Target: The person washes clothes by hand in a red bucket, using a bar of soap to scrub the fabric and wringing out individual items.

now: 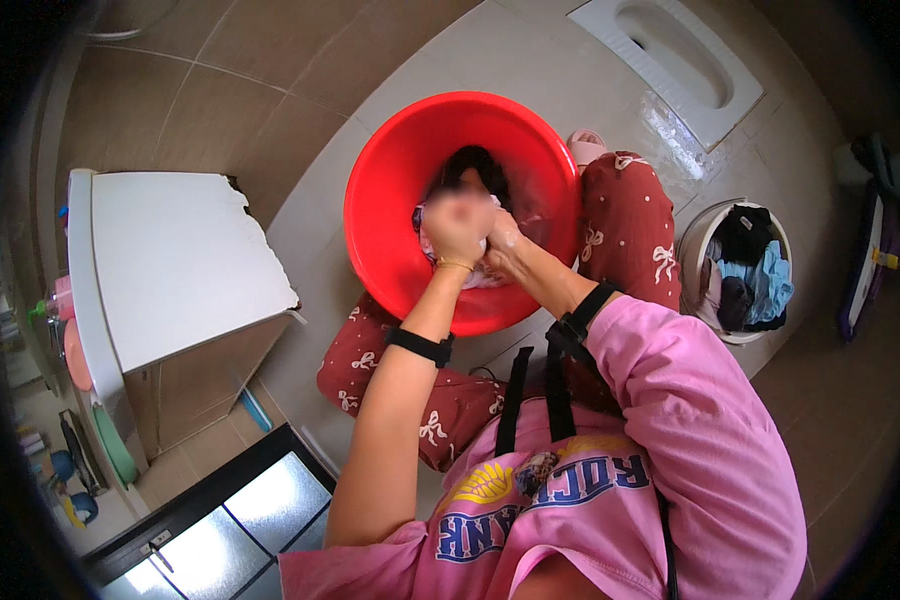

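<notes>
Inside the red plastic tub (380, 190): my left hand (457, 228) and right hand (504, 238) meet over pale cloth (484, 278); fingers blurred, cannot tell grip.

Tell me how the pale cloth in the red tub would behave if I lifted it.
The pale cloth would probably hang floppy, since it lies crumpled in the red tub. It may feel slippery, and heavy for its size, if soaked: your right hand has a wet-looking sheen.

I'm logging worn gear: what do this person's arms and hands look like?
The sleeves are plain pink. Black straps ring both forearms; a thin yellowish band circles the left wrist. The left hand and right hand are bare, partly blurred.
</notes>
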The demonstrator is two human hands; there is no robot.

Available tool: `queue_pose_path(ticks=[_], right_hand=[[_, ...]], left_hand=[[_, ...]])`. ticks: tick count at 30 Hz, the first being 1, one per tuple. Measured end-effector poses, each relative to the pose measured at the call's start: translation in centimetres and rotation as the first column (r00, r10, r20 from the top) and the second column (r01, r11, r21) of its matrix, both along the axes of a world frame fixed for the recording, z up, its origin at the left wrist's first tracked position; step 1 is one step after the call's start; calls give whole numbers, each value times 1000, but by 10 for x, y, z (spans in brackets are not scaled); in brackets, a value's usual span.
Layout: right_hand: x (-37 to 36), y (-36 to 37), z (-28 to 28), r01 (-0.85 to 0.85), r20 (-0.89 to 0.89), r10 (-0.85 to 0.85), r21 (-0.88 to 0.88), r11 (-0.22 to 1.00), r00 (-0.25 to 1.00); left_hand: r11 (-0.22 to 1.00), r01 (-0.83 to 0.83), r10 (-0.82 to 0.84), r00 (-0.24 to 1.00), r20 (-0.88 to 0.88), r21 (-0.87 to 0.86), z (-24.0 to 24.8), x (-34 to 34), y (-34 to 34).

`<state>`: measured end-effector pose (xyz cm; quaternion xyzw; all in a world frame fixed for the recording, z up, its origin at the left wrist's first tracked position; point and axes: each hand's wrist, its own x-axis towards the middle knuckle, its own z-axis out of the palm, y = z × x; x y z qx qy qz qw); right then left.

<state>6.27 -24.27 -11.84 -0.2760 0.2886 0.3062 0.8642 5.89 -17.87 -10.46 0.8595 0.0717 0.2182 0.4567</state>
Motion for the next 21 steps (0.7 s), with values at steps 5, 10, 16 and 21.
queue_pose_path(ticks=[5,10,16,21], right_hand=[[12,-21,47,92,-64,-91,12,996,994],[29,-67,21,27,-233,-74,-200,980,970],[26,-71,50,28,-59,-35,-118,993,998],[34,-78,57,96,-10,-98,-141,985,995]], left_hand=[[917,-385,208,690,-693,-108,-61,58,90],[369,-515,-736,346,-582,-774,-97,88,60],[987,160,-64,438,-897,7,-205,66,2],[719,684,-72,244,-967,120,-243,46,-31]])
